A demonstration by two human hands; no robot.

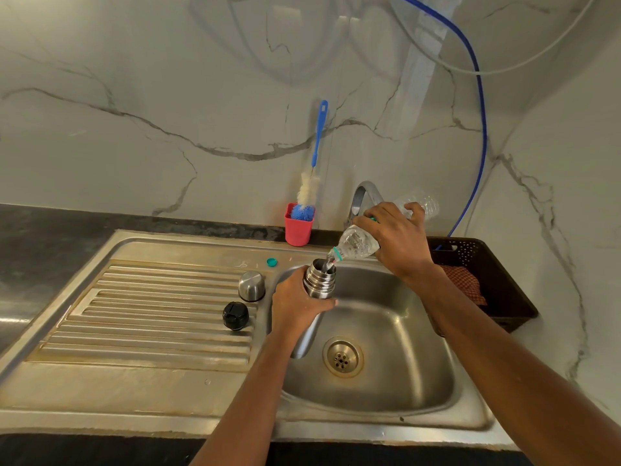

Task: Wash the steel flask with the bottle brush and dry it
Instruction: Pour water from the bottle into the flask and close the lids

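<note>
My left hand [297, 304] grips the steel flask [319, 279] around its upper body, holding it upright over the sink basin [386, 331] with its mouth uncovered. My right hand [396, 237] holds a clear plastic water bottle [356, 245] tilted down, and water runs from its neck into the flask's mouth. The bottle brush [314, 163], blue handle and white and blue bristles, stands in a red cup [298, 230] against the wall behind the sink. On the drainboard [134, 314] sit the flask's steel cup lid [252, 285] and its black stopper [236, 316].
A small green bottle cap [271, 262] lies on the sink's rim. The tap [364, 196] curves behind my right hand. A dark plastic basket [497, 280] with a checked cloth [465, 285] stands right of the sink. A blue hose [480, 129] hangs on the wall.
</note>
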